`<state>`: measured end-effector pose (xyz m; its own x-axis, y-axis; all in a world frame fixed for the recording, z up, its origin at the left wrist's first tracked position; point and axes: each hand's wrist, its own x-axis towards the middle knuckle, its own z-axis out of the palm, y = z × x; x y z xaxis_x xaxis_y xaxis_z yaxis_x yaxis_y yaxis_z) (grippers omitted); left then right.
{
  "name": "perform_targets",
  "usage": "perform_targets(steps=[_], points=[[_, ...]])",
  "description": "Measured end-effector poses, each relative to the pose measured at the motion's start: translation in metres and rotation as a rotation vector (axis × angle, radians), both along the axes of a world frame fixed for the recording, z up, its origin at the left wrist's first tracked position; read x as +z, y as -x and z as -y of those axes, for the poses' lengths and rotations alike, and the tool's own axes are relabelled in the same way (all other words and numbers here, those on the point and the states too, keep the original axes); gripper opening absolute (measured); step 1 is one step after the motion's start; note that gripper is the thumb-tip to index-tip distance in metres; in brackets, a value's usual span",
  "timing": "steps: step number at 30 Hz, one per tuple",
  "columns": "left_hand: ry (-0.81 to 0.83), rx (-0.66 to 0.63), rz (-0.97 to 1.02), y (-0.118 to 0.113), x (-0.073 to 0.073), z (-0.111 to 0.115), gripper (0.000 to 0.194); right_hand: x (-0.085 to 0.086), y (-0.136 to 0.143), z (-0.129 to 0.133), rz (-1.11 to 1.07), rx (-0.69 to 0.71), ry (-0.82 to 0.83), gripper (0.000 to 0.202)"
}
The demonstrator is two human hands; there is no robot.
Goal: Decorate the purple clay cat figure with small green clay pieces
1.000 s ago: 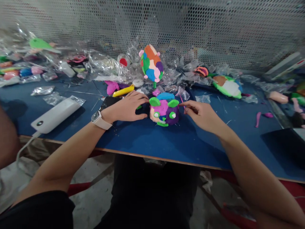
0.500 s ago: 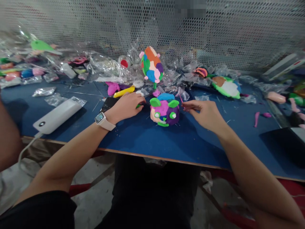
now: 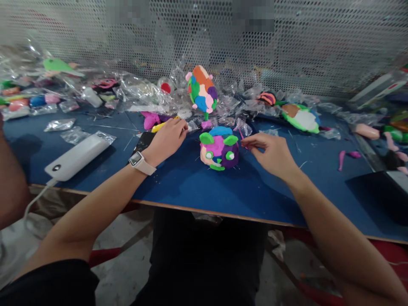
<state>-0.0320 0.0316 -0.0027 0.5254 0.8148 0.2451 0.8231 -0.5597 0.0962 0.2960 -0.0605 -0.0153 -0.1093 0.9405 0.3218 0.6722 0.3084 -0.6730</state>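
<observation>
A cat-like head of patchwork modelling clay, with green ears and green-ringed white eyes, sits on the table facing me. To its right, my right hand pinches a thin pink modelling tool that points up and away. My left hand lies to the left of the head, fingers curled together beside a yellow piece; what they hold, if anything, is hidden. A black phone-like slab shows partly beneath that hand. Behind the head stands a multicoloured clay egg shape on a green stem.
A white power bank with a cable lies at left. Crumpled clear bags and clay pieces line the perforated metal screen. A clay-covered leaf shape lies at right, a dark box nearer. Another person's arm shows at left.
My left hand has shifted slightly up and left, over the yellow piece; the green bit seen under its fingers no longer shows. My right hand stays nearly in place with the pink tool.
</observation>
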Motion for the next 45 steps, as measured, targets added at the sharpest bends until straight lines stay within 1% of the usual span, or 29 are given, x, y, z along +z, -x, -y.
perform_targets(steps=[4, 7, 9, 11, 16, 19, 22, 24, 26, 28, 30, 32, 34, 36, 38, 42, 44, 45], points=[[0.055, 0.139, -0.020, 0.001, 0.000, 0.000, 0.026, 0.000, -0.001, -0.001, -0.015, -0.008, 0.013, 0.032], [0.047, 0.228, -0.079, 0.003, 0.004, 0.004, 0.036, 0.004, -0.006, -0.002, -0.097, -0.032, 0.047, 0.022], [0.043, 0.267, -0.102, 0.004, 0.008, 0.006, 0.041, 0.007, -0.009, -0.002, -0.133, -0.062, 0.065, 0.016], [0.064, 0.297, -0.090, 0.004, 0.014, 0.008, 0.043, 0.010, -0.011, -0.002, -0.140, -0.088, 0.065, 0.017], [0.092, 0.382, -0.028, 0.012, 0.030, 0.006, 0.036, 0.011, -0.012, -0.003, -0.131, -0.094, 0.066, 0.016], [0.065, 0.358, 0.001, 0.022, 0.035, 0.000, 0.031, 0.010, -0.011, -0.003, -0.108, -0.102, 0.071, 0.017], [-0.004, 0.324, 0.059, 0.031, 0.037, -0.004, 0.035, 0.009, -0.012, -0.004, -0.069, -0.126, 0.051, 0.021], [-0.047, 0.295, 0.100, 0.032, 0.038, -0.004, 0.037, 0.010, -0.014, -0.004, -0.050, -0.136, 0.038, 0.021], [-0.045, 0.218, 0.129, 0.029, 0.037, -0.002, 0.034, 0.011, -0.019, -0.005, -0.048, -0.131, 0.043, 0.020], [-0.013, 0.101, 0.114, 0.022, 0.032, 0.001, 0.026, 0.013, -0.026, -0.007, -0.061, -0.128, 0.057, 0.020], [0.004, -0.008, 0.032, 0.015, 0.023, 0.005, 0.017, 0.015, -0.033, -0.009, -0.086, -0.133, 0.075, 0.019], [0.018, -0.073, -0.080, 0.009, 0.012, 0.006, 0.018, 0.016, -0.039, -0.011, -0.117, -0.145, 0.093, 0.020], [0.039, -0.112, -0.155, 0.006, 0.002, 0.006, 0.018, 0.017, -0.044, -0.011, -0.147, -0.156, 0.116, 0.023], [0.050, -0.118, -0.182, 0.005, -0.004, 0.004, 0.018, 0.020, -0.047, -0.010, -0.158, -0.164, 0.151, 0.025], [0.045, -0.080, -0.191, 0.006, -0.006, 0.001, 0.021, 0.024, -0.051, -0.009, -0.140, -0.161, 0.208, 0.028], [0.025, 0.017, -0.162, 0.008, -0.004, -0.001, 0.020, 0.028, -0.062, -0.008, 0.029, -0.106, 0.310, 0.032], [0.031, 0.022, -0.101, 0.006, -0.002, -0.001, 0.017, 0.027, -0.066, -0.009, 0.120, -0.064, 0.357, 0.030], [0.044, 0.003, -0.066, 0.005, -0.002, 0.001, 0.016, 0.026, -0.068, -0.010, 0.150, -0.048, 0.377, 0.029]])
